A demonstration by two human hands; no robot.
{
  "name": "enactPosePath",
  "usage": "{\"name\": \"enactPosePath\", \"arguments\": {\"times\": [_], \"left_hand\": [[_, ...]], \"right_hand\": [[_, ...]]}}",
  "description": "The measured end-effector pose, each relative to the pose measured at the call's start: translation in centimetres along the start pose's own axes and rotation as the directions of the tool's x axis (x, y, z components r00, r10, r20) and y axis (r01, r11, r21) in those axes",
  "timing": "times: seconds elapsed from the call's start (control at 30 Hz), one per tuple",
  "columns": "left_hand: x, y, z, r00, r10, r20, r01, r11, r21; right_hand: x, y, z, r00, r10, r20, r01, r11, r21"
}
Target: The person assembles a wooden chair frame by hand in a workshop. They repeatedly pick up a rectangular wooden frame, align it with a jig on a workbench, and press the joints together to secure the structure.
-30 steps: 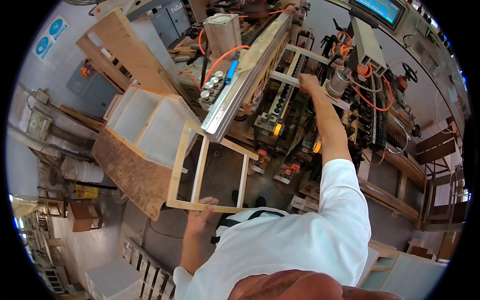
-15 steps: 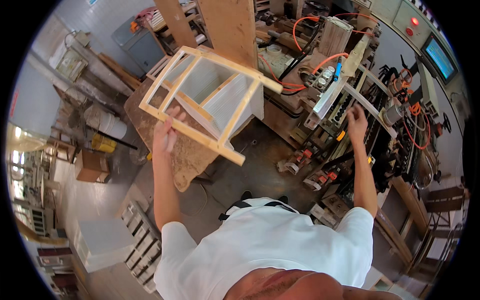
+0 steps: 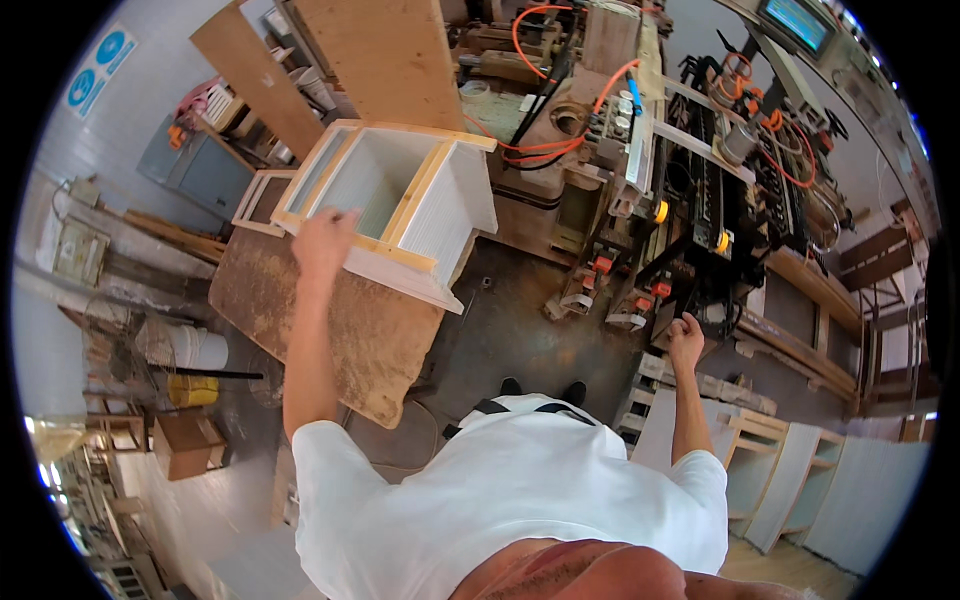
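Note:
A pale wooden frame (image 3: 418, 200) with crossing rails lies against the open side of a white ribbed cabinet body (image 3: 450, 205). The cabinet rests on a worn brown board (image 3: 350, 335) at the left. My left hand (image 3: 325, 240) is closed at the frame's near left rail; its fingertips are partly hidden. Low on the right, apart from the machine, my right hand (image 3: 686, 342) hangs with loosely curled, parted fingers and nothing visible in it.
A machine with clamps and orange hoses (image 3: 575, 140) stands ahead to the right. White cabinets (image 3: 760, 455) stand at my lower right beside a slatted pallet (image 3: 640, 400). Tall wooden panels (image 3: 375, 60) rise behind the frame. A cardboard box (image 3: 188, 445) sits at the left.
The wooden frame, raised and tilted before, now lies against the cabinet, with my left hand still at its rail. My right hand has come down and back from the machine. The view has turned right.

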State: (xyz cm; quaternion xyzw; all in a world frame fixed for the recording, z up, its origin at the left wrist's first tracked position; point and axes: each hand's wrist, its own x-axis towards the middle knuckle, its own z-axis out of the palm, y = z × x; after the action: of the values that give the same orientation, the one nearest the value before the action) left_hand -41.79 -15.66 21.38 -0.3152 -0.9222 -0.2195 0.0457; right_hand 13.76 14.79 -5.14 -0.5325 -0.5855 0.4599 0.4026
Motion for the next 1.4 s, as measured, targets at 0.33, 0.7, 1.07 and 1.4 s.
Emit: {"name": "enactPosePath", "arguments": {"times": [0.33, 0.7, 1.07, 1.4], "left_hand": [[2.0, 4.3, 6.0, 0.974, 0.052, 0.220, -0.101, 0.971, 0.215], [-3.0, 11.6, 10.7, 0.870, 0.381, -0.314, -0.444, 0.882, -0.160], [-40.7, 32.8, 24.8, 0.169, 0.849, 0.501, -0.192, 0.527, -0.828], [-47.1, 38.6, 24.3, -0.182, 0.926, 0.330, -0.382, 0.242, -0.892]], "right_hand": [[-8.5, 1.3, -4.7, 0.996, 0.051, -0.078, -0.064, 0.982, -0.175], [-19.5, -6.7, -19.6, 0.929, -0.283, -0.238, 0.108, 0.824, -0.557], [-44.3, -19.9, -39.8, 0.535, -0.644, -0.546, -0.553, 0.222, -0.803], [-57.8, -16.1, -42.3, 0.487, -0.429, -0.761, -0.716, 0.302, -0.629]]}}
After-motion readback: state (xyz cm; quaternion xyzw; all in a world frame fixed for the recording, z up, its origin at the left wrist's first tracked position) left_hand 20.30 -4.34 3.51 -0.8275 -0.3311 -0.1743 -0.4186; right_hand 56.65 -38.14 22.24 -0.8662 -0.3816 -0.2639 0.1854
